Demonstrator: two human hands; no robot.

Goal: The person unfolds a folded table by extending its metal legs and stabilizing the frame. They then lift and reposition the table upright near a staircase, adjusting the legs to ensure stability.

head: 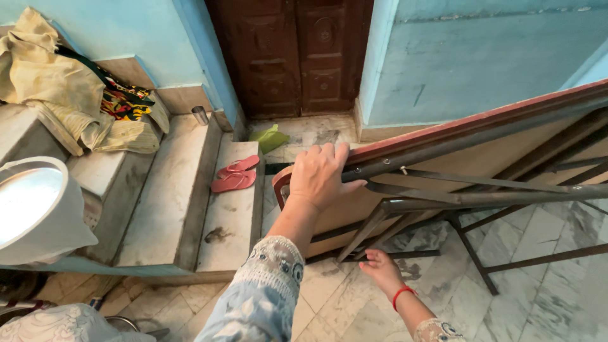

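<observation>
A folding table (481,158) stands tipped on its side on the marble floor, its underside and dark metal leg frame (443,196) facing me. My left hand (320,176) grips the table's rounded upper corner, fingers over the red-brown edge and thumb on the metal rail. My right hand (382,269), with a red thread at the wrist, is lower down near the floor. Its fingers are spread and reach up to the lowest leg bar (380,254), touching or nearly touching it.
Marble steps (171,202) rise at the left, with a pair of pink sandals (234,174), a steel tumbler (200,115) and a heap of cloth (63,82). A white tub (38,212) sits at the near left. A dark wooden door (291,57) and a green bag (269,136) are behind.
</observation>
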